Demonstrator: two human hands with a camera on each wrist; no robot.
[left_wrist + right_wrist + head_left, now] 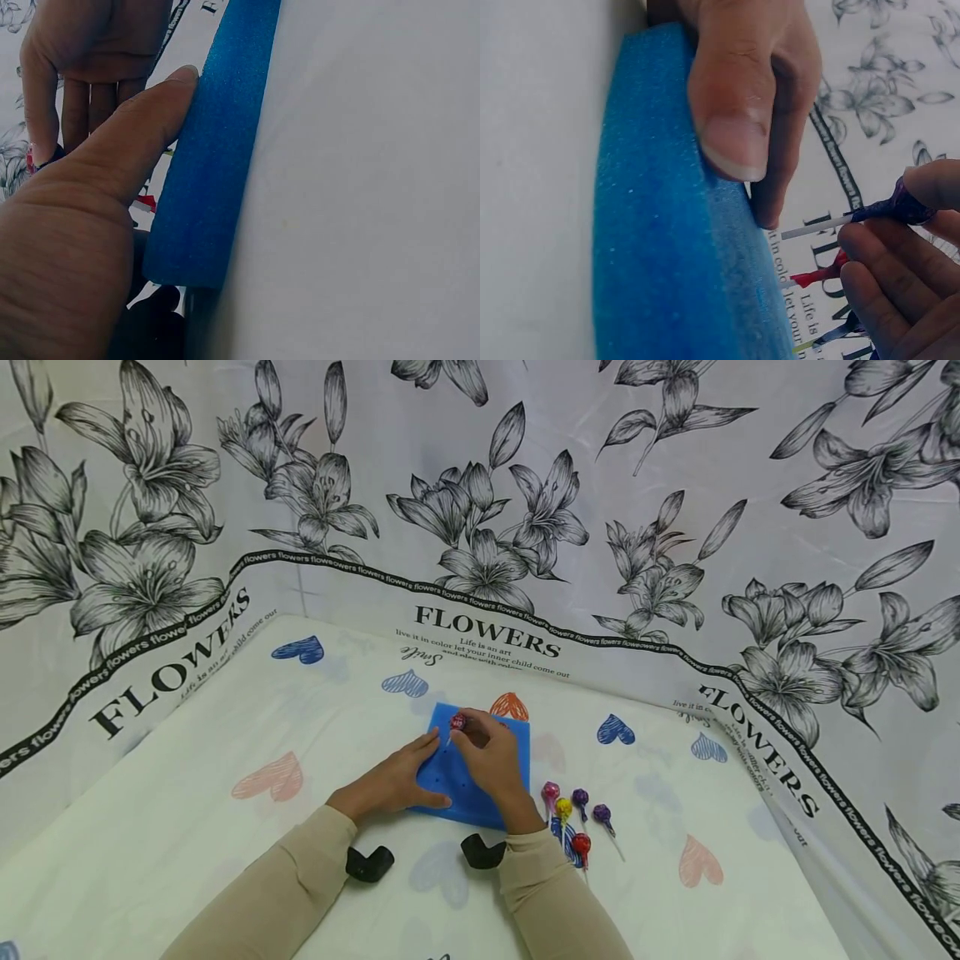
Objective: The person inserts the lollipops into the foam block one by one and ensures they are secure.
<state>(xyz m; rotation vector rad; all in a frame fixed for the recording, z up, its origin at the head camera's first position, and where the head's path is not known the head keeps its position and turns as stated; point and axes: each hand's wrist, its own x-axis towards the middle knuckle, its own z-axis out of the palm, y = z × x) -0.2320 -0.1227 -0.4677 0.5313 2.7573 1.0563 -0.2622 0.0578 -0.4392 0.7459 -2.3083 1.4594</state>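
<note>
A blue foam block [480, 806] with a few small holes in its top lies on the cloth. My left hand [397, 781] rests along its left side, fingers stretched out, and the left thumb [735, 142] lies at the near edge. Above the far part of the block, my right hand [491, 760] pinches a lollipop [457, 722] by its dark purple wrapped head. The white stick [817, 227] points at the block's top, its tip close over it. Beyond, a red-wrapped lollipop [821, 274] and a dark-wrapped one [844, 331] have sticks reaching the block's top.
Right of the block lie several loose lollipops, among them a pink one [551, 793], a yellow one [563, 810], a red one [581, 843] and a purple one [602, 814]. Black wrist mounts [370, 864] sit under both sleeves. A flower-printed curtain [480, 527] stands behind the heart-patterned cloth [315, 827].
</note>
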